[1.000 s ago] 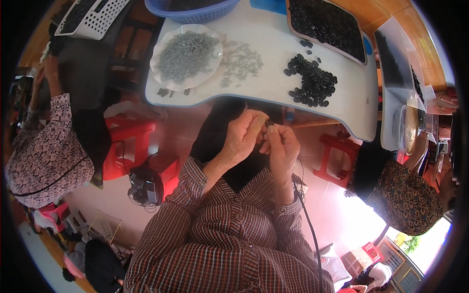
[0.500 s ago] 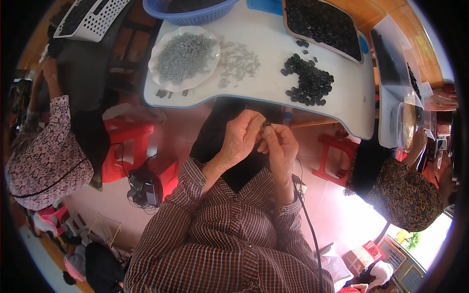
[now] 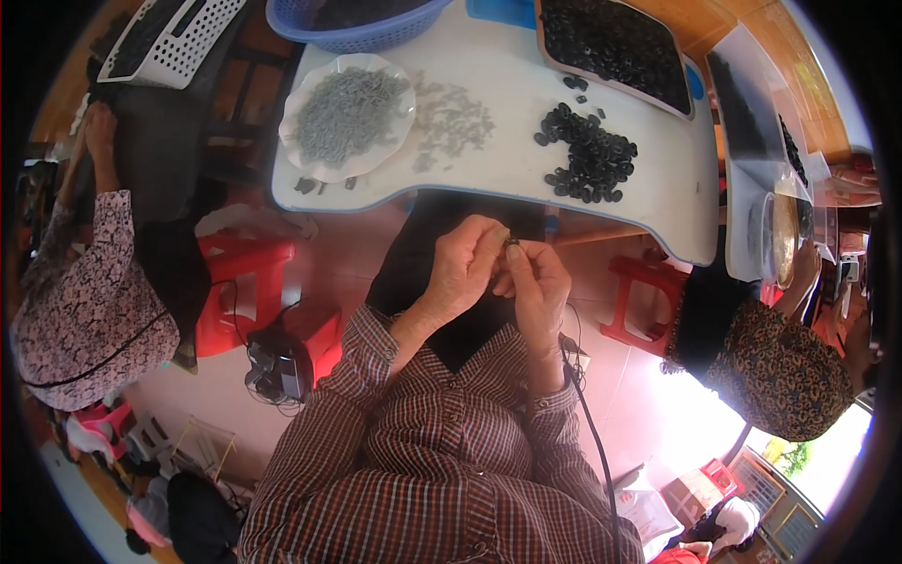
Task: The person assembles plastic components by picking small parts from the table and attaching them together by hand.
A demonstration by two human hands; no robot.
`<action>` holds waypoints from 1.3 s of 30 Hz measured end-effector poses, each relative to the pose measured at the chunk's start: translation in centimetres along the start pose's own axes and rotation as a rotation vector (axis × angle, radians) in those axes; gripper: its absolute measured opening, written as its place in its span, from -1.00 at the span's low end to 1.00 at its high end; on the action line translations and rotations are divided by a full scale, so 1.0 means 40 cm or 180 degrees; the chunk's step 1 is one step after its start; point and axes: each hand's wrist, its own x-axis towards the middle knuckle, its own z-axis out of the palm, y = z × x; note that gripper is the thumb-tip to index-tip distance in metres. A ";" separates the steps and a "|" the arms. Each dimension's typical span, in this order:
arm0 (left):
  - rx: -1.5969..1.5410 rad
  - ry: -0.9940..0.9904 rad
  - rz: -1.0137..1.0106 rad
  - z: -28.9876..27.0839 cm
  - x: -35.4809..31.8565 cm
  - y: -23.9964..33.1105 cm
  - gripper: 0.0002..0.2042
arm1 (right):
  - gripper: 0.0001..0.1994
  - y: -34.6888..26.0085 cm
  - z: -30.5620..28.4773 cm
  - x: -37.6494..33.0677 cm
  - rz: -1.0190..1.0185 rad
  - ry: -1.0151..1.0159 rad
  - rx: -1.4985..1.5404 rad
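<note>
Over my lap, just off the table's near edge, my hands meet at the fingertips around a small black piece (image 3: 511, 241). Thumb and forefinger of my left hand (image 3: 464, 267) are pinched together at its left side. My right hand (image 3: 539, 286) pinches it from the other side, its remaining fingers curled in. Fingers cover most of the piece, so its exact shape is hidden. On the white table (image 3: 489, 56) lie a loose heap of black oval parts (image 3: 594, 155), a scalloped white plate (image 3: 294, 150) of small grey pieces, and scattered grey pieces (image 3: 453, 122).
A tray (image 3: 691, 111) of black parts and a blue basket (image 3: 376, 39) stand farther back. Co-workers sit at left (image 3: 99, 301) and right (image 3: 780, 371). Red stools (image 3: 246, 287) flank me, and a black cable (image 3: 594, 423) runs past my right forearm.
My hands stay joined in nearly the same pinch, with only slight finger movement. The table and its contents sit slightly farther left in the picture.
</note>
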 end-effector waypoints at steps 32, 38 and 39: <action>0.2820 -0.0486 0.2378 0.192 0.243 0.020 -0.70 | -0.83 0.054 -0.136 0.081 0.0359 0.0996 0.0512; 0.2993 -0.0604 0.2306 0.156 0.249 -0.004 -0.70 | -0.84 0.058 -0.165 0.088 0.0457 0.1146 0.0530; 0.2912 -0.0561 0.2297 0.141 0.249 -0.005 -0.70 | -0.84 0.060 -0.167 0.090 0.0446 0.1148 0.0513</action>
